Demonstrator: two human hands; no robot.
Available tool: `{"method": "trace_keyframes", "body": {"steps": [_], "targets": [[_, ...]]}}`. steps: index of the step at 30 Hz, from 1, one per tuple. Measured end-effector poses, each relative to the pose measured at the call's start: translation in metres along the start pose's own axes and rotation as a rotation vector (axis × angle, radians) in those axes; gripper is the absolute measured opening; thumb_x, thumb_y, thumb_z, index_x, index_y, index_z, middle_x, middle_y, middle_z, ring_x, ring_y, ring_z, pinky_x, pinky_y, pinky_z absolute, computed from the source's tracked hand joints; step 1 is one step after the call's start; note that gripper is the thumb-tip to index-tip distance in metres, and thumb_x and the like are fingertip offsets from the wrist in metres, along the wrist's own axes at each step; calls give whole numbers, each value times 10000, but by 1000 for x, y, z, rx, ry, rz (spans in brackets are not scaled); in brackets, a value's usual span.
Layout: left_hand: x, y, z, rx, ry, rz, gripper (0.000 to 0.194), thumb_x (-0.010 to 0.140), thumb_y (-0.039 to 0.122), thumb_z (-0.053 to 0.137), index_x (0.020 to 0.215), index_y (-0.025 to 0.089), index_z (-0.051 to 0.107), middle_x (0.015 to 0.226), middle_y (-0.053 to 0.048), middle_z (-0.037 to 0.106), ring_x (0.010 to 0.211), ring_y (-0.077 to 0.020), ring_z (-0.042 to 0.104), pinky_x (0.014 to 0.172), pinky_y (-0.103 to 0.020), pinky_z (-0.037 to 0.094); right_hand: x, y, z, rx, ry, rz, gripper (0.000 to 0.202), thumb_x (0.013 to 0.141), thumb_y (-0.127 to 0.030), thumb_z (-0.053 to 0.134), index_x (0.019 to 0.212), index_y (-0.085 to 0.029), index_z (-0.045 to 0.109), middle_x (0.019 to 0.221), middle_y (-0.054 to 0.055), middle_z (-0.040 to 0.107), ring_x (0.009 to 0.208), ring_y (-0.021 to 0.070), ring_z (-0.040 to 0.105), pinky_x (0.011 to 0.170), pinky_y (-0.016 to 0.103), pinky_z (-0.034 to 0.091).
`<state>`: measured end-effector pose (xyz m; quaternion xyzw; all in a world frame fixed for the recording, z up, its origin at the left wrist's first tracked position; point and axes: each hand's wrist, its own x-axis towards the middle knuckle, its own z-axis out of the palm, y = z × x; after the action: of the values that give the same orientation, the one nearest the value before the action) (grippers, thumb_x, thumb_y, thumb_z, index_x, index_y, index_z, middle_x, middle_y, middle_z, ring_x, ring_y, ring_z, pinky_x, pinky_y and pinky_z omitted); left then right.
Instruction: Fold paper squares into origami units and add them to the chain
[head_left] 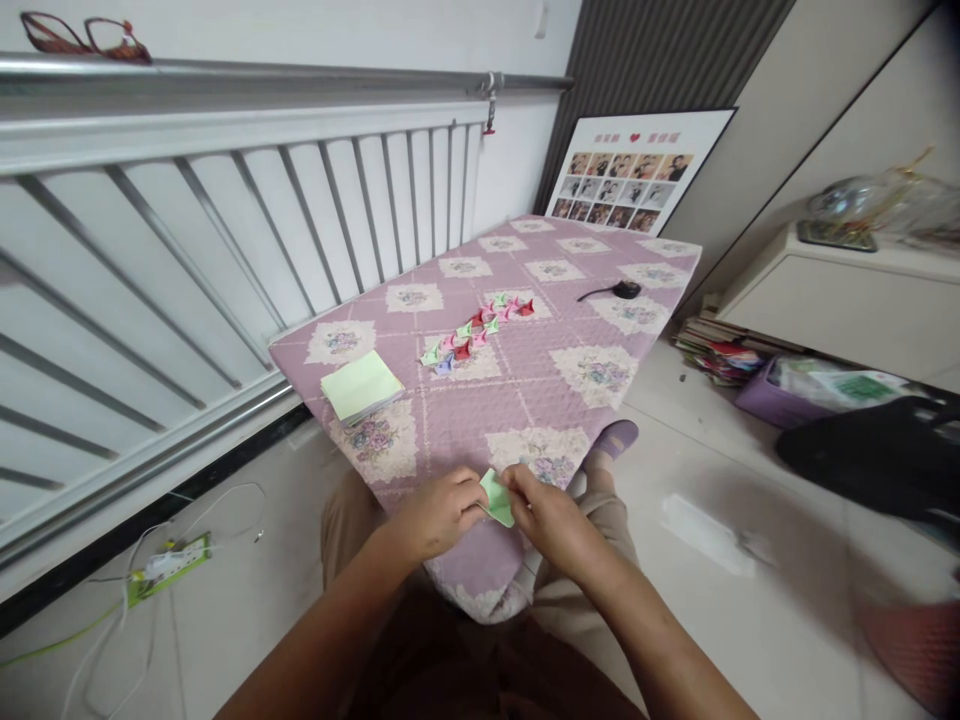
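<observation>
Your left hand point(448, 510): gripping the green paper's point(496, 497) left edge.
Your right hand point(541, 515): pinching its right side.
Green paper: between your hands, over the table's point(469, 560) near end.

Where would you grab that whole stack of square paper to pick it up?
I'd come from above with the left hand, once free, and squeeze the paper stack between two opposite sides. It lies flat on the tablecloth, leaving little room underneath, and its edges show separate layers, so a one-corner pinch might leave sheets behind.
</observation>
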<state>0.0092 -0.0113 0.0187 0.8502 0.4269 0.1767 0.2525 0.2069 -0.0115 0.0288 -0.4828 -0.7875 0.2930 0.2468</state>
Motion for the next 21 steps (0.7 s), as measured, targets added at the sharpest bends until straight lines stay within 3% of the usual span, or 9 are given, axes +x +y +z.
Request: {"method": "trace_keyframes", "body": {"steps": [4,8,11,17,21], "targets": [[3,0,-18,-166,-70,39,113,872,190,510,867,203,623,900,-2,599,857,-134,557,780,-231,416,-4,1,-11,93,-198,-113,237,810,-101,366,840,-220,569,821,-6,614,769,138,571,728,245,442],[5,2,-29,-267,-142,-30,105,855,236,524,843,185,615,821,14,596,774,-130,545,703,-226,404,-6,1,-17,202,-320,-72,231,813,-142,458,941,-227,630,862,-6,629,770,138,568,716,238,449],[6,2,-29,-385,-192,-80,131,852,263,523,886,173,613,810,16,597,738,-126,530,669,-221,398,-6,3,-16,276,-325,4,111,840,-271,546,858,-203,632,796,-8,609,715,133,538,657,228,431],[7,-3,-13,-662,-233,-97,176,814,265,579,949,159,619,856,-2,605,777,-140,533,684,-224,411,-4,6,-11,391,-276,53,241,871,-402,542,767,-192,600,728,-16,548,683,125,479,632,230,388],[7,-3,-5,-686,-186,-165,159,796,286,597,878,151,626,776,11,580,711,-127,509,636,-219,386,-4,3,-11,448,-251,85,269,861,-429,545,738,-193,584,688,-24,513,654,121,445,608,231,368]]}}
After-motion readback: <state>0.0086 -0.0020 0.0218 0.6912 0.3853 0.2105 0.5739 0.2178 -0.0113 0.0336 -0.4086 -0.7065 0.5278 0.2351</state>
